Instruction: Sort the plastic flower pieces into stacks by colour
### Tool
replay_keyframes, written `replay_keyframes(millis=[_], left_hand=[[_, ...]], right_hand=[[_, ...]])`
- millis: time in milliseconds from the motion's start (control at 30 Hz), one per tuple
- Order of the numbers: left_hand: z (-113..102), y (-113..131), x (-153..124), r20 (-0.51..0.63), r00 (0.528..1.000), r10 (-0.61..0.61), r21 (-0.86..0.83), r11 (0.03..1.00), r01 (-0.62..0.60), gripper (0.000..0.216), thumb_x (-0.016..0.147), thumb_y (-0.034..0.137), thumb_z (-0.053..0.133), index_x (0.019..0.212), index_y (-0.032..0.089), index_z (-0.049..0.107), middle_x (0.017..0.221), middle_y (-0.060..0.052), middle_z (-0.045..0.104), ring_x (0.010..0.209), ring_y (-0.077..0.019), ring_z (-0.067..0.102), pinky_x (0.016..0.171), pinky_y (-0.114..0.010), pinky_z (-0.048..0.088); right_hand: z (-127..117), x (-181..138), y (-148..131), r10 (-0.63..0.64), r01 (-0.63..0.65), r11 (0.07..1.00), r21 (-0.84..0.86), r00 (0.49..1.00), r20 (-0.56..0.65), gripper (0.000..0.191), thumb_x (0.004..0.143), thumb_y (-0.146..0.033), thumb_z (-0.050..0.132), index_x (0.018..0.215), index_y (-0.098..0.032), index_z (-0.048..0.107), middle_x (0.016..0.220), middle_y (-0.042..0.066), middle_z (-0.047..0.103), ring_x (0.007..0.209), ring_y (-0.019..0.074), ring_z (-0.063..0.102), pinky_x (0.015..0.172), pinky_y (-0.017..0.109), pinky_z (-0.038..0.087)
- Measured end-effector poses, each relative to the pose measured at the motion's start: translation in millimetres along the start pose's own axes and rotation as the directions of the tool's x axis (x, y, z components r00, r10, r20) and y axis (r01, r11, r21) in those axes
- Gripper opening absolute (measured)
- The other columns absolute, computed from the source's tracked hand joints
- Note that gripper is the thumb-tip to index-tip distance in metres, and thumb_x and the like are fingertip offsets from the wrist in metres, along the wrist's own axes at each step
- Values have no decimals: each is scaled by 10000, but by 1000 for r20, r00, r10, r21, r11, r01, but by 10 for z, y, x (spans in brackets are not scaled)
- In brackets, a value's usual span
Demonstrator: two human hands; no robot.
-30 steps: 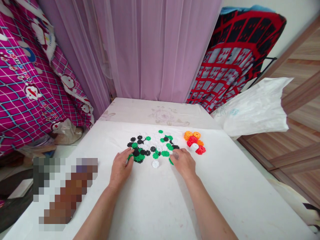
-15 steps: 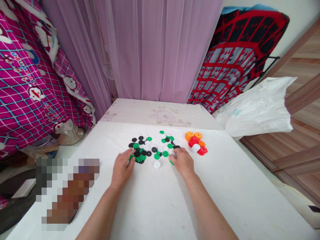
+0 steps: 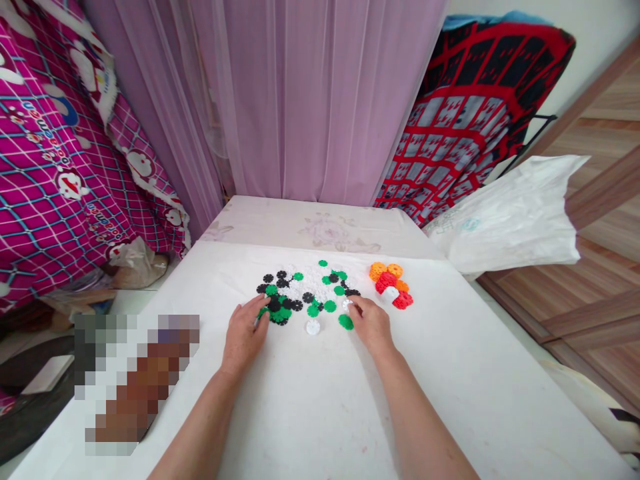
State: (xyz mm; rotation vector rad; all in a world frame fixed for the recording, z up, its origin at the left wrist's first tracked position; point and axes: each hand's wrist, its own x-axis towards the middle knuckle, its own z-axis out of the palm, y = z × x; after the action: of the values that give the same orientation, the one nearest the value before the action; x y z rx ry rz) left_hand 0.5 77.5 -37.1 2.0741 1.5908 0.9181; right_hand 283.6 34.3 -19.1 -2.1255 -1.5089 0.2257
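Notched plastic discs, like snowflake building pieces, lie in the middle of the white-covered table. At the pile's left edge my left hand [image 3: 247, 331] rests with thumb and forefinger apart, touching the green discs [image 3: 283, 313] and a black disc [image 3: 275, 304]. On the other side my right hand [image 3: 373, 323] pinches a white disc [image 3: 347, 305] at its fingertips. Just below those fingers lies a green disc [image 3: 345, 322]. A single white disc [image 3: 313, 327] sits in front of the pile, between my hands. White discs [image 3: 313, 283] fill the pile's centre.
Orange discs [image 3: 379, 271] and red discs [image 3: 403, 300] form a separate group at right, with one white disc [image 3: 390, 294] on it. A white plastic bag [image 3: 515, 220] hangs past the table's right edge. A blurred-out object [image 3: 145, 387] lies at left.
My right hand has shifted slightly right, its fingers drawn back. The white disc at its fingertips and the green disc below now show more fully. My left hand has hardly moved.
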Motion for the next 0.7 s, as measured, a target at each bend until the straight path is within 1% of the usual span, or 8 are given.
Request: replay_keyframes(millis=[67,100,133,200,267,367,500,700], left_hand=[[0,3,0,1,1000,1,3,1000,-1,367,899,339,424,1186,285,647,1352,-64,613,1261,-244,554,1149,-535,272],[0,5,0,2,1000,2,5,1000,-2,368,898,338,425,1187,282,647,1352,-66,614,1260,-244,555,1148,-537,273],[-1,7,0,3,1000,3,5,1000,-3,369,898,336,426,1188,281,647,1350,-67,615,1259,-243,555,1147,-537,274],[-3,10,0,4,1000,4,4,1000,-4,370,896,332,430,1191,283,648,1347,-63,618,1256,-242,558,1146,-536,277],[-5,13,0,3,1000,2,0,1000,-2,370,893,329,434,1191,288,649,1344,-56,620,1253,-242,560,1145,-535,281],[-9,17,3,-3,1000,0,-5,1000,0,369,891,330,437,1190,291,650,1342,-54,622,1253,-243,561,1143,-538,287],[-11,20,5,-5,1000,4,-6,1000,-4,369,890,333,431,1182,284,652,1335,-60,627,1249,-239,565,1141,-541,287],[3,10,0,-16,1000,7,-6,1000,-7,365,890,330,432,1178,286,652,1336,-59,626,1255,-241,560,1141,-542,284]], right_hand=[[-16,11,17,39,-33,981,191,999,-29,281,842,-283,472,953,-232,725,955,44,714,852,189,639,787,303,452],[-20,12,5,61,-50,952,303,998,-25,272,825,-312,487,927,-221,723,935,47,714,828,190,637,777,308,461],[-22,9,-23,77,-71,906,416,997,4,270,804,-350,511,908,-210,717,888,45,710,779,188,630,743,309,469],[-15,-14,-123,66,-121,792,599,991,113,288,747,-417,570,870,-190,696,736,19,668,647,167,586,633,288,457],[4,-55,-261,4,-160,710,685,975,223,276,691,-430,616,799,-183,672,604,-23,583,553,134,514,546,257,401],[33,-123,-444,-64,-181,678,712,951,303,213,653,-391,632,695,-183,642,546,-51,516,517,103,451,519,236,344],[54,-174,-534,-72,-210,680,703,934,349,190,657,-377,606,679,-190,630,559,-50,533,528,100,454,530,236,345],[132,-187,-492,-84,-176,761,624,927,364,191,690,-376,576,703,-199,646,601,-31,589,564,122,509,558,245,376]])
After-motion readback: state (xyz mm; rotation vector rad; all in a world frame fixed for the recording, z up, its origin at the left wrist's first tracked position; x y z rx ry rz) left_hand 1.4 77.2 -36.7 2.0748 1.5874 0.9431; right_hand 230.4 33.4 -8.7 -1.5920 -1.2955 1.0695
